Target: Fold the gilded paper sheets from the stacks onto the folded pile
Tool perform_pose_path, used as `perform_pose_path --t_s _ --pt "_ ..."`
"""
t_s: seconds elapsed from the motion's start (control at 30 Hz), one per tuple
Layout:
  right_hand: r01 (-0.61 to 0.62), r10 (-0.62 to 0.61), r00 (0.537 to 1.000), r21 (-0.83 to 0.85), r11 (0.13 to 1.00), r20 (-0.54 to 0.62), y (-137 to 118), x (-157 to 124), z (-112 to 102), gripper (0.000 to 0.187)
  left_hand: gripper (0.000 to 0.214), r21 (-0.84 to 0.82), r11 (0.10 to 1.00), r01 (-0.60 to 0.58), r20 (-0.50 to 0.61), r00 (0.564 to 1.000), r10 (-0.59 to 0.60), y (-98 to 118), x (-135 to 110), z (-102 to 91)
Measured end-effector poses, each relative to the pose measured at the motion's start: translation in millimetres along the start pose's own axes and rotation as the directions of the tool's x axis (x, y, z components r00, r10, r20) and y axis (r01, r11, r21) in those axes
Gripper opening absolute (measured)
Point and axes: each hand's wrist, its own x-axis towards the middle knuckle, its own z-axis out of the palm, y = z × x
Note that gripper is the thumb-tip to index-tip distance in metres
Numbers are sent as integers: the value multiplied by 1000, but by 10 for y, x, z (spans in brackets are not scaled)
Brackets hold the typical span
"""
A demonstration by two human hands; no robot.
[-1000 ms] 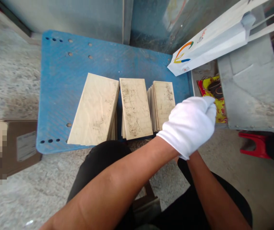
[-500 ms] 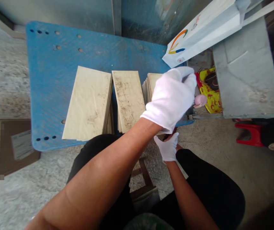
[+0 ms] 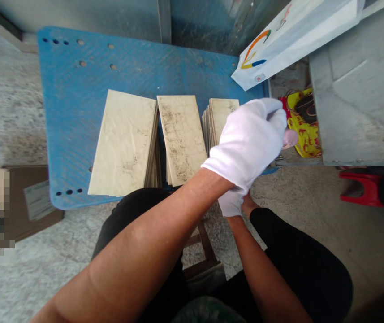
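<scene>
My left hand (image 3: 248, 139), in a white glove, hovers over the right end of the blue pallet (image 3: 77, 116), its back towards me and its fingers curled under. Whatever is inside them is hidden. A small pink object (image 3: 291, 138) shows just past its fingertips; I cannot tell whether they touch. My right hand (image 3: 231, 204), also gloved, is tucked under my left wrist and closed on the glove's cuff, mostly covered. Three stacks of dirty beige tiles (image 3: 124, 141) (image 3: 181, 137) (image 3: 217, 119) stand on the pallet; the right one is beside my left hand.
A white paper bag (image 3: 292, 36) with a coloured logo leans over the pallet's far right corner. A grey metal block (image 3: 360, 89), a yellow-and-red wrapper (image 3: 308, 132) and a red stool (image 3: 360, 190) are on the right. A cardboard box (image 3: 33, 202) sits at left.
My left hand went up and left over the right tile stack, then drifted slightly right. My right hand came into view under the left wrist and now sits closer against the cuff.
</scene>
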Motion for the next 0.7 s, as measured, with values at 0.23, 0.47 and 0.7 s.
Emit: perform_pose_path --t_s 0.23,0.47,0.7 --pt "-22 25 997 37 999 -77 -3 -27 22 115 27 52 999 4 24 1000 -5 -17 -33 26" --pt "91 -92 993 -18 996 -70 8 -36 -169 107 29 108 994 -32 53 998 27 -21 1 43" --pt "-25 52 984 159 987 -170 -180 -17 -1082 114 21 343 929 -141 437 899 -25 -46 -108 52"
